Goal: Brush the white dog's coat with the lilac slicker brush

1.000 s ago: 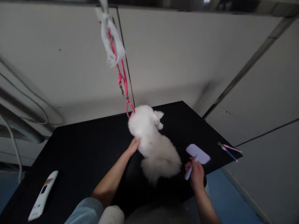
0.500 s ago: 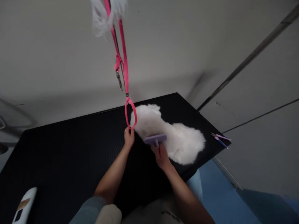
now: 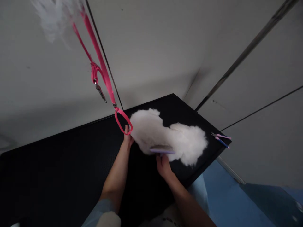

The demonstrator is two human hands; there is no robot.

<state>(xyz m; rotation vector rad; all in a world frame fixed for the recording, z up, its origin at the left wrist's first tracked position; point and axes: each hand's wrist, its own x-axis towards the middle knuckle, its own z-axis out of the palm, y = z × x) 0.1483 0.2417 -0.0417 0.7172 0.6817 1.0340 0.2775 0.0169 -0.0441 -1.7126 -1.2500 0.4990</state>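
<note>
A long mass of fluffy white fur (image 3: pixel 189 143) lies across the right part of the black table; no face shows, and whether it is a whole animal I cannot tell. Against its left end is my left hand (image 3: pixel 127 138), thumb up, closed on the fur's edge, other fingers partly hidden. My right hand (image 3: pixel 163 164) is closed around the handle of a purple slicker brush (image 3: pixel 163 151), its head at the fur's near side. A pink grooming loop (image 3: pixel 124 118) hangs slack in front of my left fingertips, around nothing that I can make out.
Pliers-like nail clippers (image 3: pixel 222 139) with pink and blue handles lie at the right corner of the black table (image 3: pixel 59 170). The loop's pink strap (image 3: pixel 98 53) hangs down with a metal clip (image 3: pixel 100 92). A grey wall (image 3: pixel 151 47) stands behind the table.
The brush has moved down to the near side of the fur, its head now tilted nearly edge-on. The loop and strap have shifted left in view. My left hand stays at the fur's left end.
</note>
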